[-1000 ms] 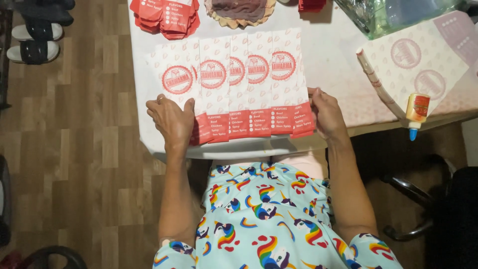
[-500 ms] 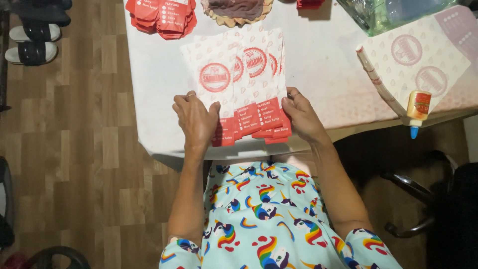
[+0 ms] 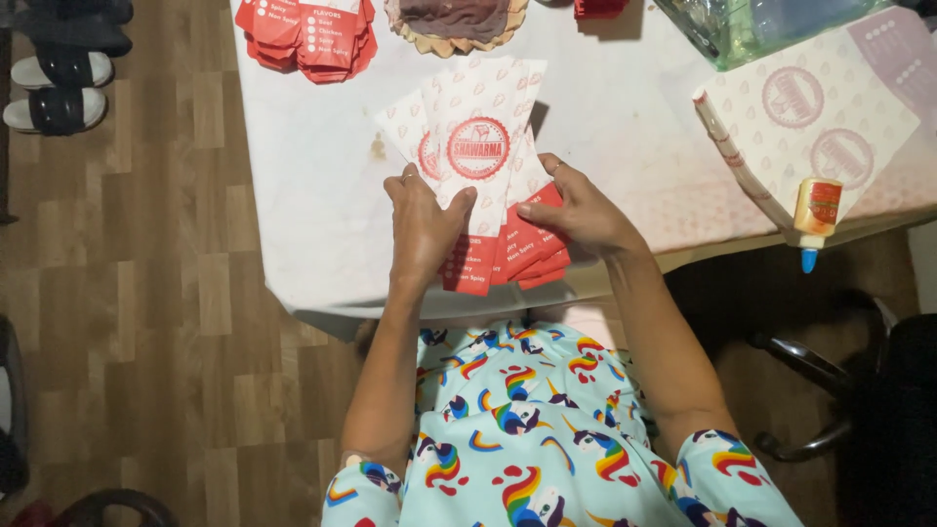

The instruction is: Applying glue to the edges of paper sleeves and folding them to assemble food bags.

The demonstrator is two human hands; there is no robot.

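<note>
Several white paper pouches (image 3: 480, 146) with red round emblems and red bottom bands lie bunched into a fanned stack near the table's front edge. My left hand (image 3: 426, 226) presses on the stack's left side, fingers over the lower part. My right hand (image 3: 576, 213) grips the right side of the stack, thumb on top of the red bands. Both hands squeeze the pouches together on the white table (image 3: 312, 185).
A pile of red folded pouches (image 3: 310, 31) lies at the table's far left. A brown round thing on a scalloped mat (image 3: 457, 21) sits behind. Flat printed sheets (image 3: 820, 127), a glue bottle (image 3: 816, 213) and a clear container (image 3: 761, 24) are right. Sandals (image 3: 61, 68) on the floor, a chair (image 3: 859, 390).
The pouches were spread in a wide overlapping row. My hands have slid toward each other and gathered them into a narrow fanned stack.
</note>
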